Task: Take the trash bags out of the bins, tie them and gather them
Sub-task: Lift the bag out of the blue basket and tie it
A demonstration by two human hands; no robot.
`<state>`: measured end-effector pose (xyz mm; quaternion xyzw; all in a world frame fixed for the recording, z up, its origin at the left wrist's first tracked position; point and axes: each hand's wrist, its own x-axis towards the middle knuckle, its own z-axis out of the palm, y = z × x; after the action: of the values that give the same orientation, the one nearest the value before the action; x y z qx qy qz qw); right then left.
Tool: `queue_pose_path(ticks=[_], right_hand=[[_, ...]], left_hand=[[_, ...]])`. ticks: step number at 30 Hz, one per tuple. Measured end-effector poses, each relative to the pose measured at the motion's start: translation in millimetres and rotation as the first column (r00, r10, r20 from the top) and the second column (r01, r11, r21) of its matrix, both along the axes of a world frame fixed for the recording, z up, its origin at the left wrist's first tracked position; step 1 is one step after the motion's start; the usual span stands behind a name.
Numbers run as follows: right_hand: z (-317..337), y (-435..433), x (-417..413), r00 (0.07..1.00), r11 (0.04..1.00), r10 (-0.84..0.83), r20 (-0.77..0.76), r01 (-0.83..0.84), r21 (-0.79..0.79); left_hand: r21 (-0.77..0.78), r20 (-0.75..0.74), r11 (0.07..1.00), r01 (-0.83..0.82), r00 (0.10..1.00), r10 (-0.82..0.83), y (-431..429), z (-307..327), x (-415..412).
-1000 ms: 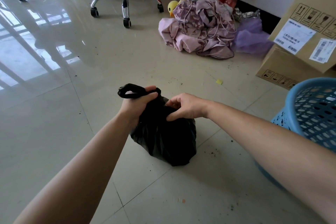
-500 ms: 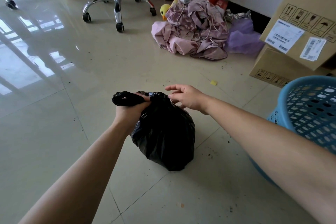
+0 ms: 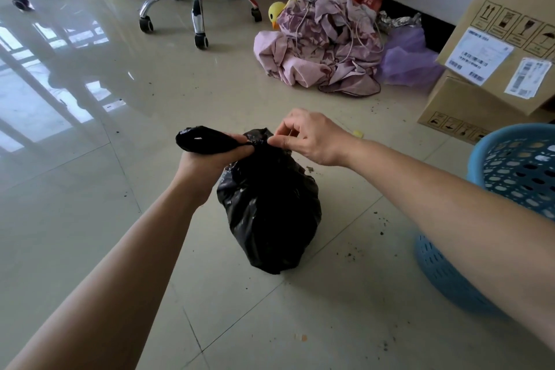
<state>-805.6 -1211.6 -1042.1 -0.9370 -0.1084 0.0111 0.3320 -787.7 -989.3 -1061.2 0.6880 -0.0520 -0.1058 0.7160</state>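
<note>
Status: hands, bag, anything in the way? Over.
Left hand grips twisted neck of black trash bag. Right hand pinches its top. Bag on floor, mid-tie. Blue basket beside, not blocking.

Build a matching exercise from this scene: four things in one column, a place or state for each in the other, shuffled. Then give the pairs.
Things
1. left hand
2. right hand
3. blue bin
4. heap of pink cloth

Places or states
A. lies on the floor, left of the cardboard boxes
B. grips the twisted neck of the black trash bag
C. stands on the floor at the right edge of the view
D. pinches the bag's gathered top with its fingertips

Pairs: 1-B, 2-D, 3-C, 4-A
</note>
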Motion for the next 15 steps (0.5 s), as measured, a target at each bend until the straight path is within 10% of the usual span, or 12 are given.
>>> queue_pose_path(ticks=[15], right_hand=[[-51.9, -34.0, -15.8, 0.998, 0.802, 0.059, -0.010, -0.054, -0.595]], left_hand=[[0.248, -0.164, 0.968, 0.021, 0.986, 0.020, 24.9, -47.7, -3.5]])
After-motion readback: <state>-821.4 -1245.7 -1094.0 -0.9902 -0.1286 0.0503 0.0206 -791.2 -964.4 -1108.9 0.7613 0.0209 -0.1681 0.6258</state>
